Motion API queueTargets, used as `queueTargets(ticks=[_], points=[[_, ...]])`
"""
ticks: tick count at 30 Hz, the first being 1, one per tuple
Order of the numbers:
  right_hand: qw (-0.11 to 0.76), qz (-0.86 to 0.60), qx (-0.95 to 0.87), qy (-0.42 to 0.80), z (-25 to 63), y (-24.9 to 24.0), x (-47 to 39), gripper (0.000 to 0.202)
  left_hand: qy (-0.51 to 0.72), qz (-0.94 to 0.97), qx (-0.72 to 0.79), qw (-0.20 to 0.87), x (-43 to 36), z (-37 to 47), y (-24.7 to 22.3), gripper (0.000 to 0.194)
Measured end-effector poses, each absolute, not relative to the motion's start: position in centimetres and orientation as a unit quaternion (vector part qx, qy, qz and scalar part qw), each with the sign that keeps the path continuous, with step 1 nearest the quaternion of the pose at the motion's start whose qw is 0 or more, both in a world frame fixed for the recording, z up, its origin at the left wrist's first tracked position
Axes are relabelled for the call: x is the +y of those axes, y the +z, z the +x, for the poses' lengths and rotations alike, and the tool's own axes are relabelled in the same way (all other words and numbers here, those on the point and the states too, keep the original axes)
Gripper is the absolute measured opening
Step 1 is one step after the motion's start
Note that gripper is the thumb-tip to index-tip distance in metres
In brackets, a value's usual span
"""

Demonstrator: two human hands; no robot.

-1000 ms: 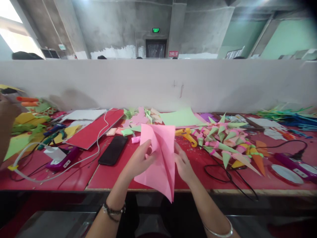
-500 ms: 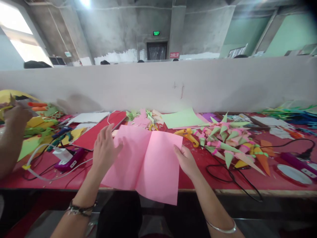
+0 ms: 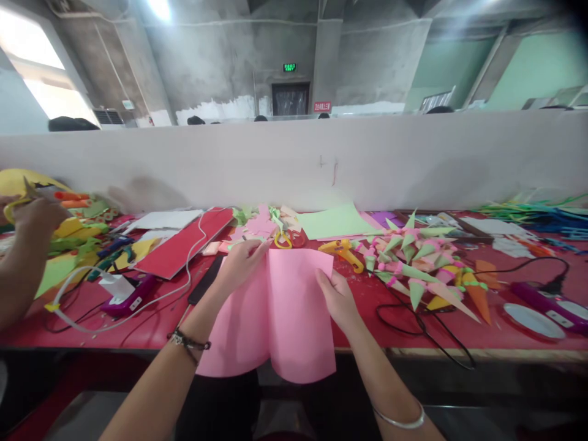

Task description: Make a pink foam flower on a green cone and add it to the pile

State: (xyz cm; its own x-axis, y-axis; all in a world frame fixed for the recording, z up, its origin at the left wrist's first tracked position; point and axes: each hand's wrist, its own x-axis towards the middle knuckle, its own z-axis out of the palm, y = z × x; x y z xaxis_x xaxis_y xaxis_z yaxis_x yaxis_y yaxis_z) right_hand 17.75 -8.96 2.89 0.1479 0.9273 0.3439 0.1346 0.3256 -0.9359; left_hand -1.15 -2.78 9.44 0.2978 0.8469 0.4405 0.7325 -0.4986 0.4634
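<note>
A large sheet of pink paper [image 3: 301, 312] with a crease down its middle hangs over the table's front edge. My left hand [image 3: 243, 263] is closed at the top of the crease, its fingertips pinching the paper there. With thumb on the front face, my right hand [image 3: 337, 297] grips the sheet's right edge; its other fingers are partly hidden behind. Yellow-handled scissors [image 3: 283, 239] lie just beyond the sheet. Right of them rests a yellow glue gun [image 3: 342, 252]. Under the left forearm, a flat black object [image 3: 206, 280] partly shows.
Paper cones [image 3: 416, 260] in green, pink and orange are heaped on the right. Green sheets [image 3: 333, 222] lie at the back. A purple power strip [image 3: 131, 298] and white cable sit left. At far left, a co-worker's hand [image 3: 39, 214] holds scissors.
My left hand has moved right, from open above the sheet's left half to pinching the crease top. The right hand keeps its grip. The black object and scissors have come into clearer view.
</note>
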Motion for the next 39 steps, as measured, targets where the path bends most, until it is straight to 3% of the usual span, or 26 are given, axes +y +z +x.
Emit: queueTargets(ticks=[6,16,28,39], points=[[0.602,-0.509,-0.536,0.301,17.7,3.0,-8.8,0.030,0.404,0.756,0.503,0.114,-2.8,-1.7,8.9,0.034],[0.583,-0.538,-0.559,0.240,17.4,2.4,-8.7,0.037,0.461,0.729,0.494,0.113,-2.3,-2.6,7.7,0.034],[0.561,-0.549,-0.583,0.210,17.3,1.7,-8.2,0.038,0.455,0.737,0.492,0.089,-2.0,-3.7,6.8,0.033],[0.577,-0.546,-0.573,0.200,17.9,2.0,-8.4,0.036,0.412,0.716,0.547,0.137,-2.4,-7.9,7.1,0.030]])
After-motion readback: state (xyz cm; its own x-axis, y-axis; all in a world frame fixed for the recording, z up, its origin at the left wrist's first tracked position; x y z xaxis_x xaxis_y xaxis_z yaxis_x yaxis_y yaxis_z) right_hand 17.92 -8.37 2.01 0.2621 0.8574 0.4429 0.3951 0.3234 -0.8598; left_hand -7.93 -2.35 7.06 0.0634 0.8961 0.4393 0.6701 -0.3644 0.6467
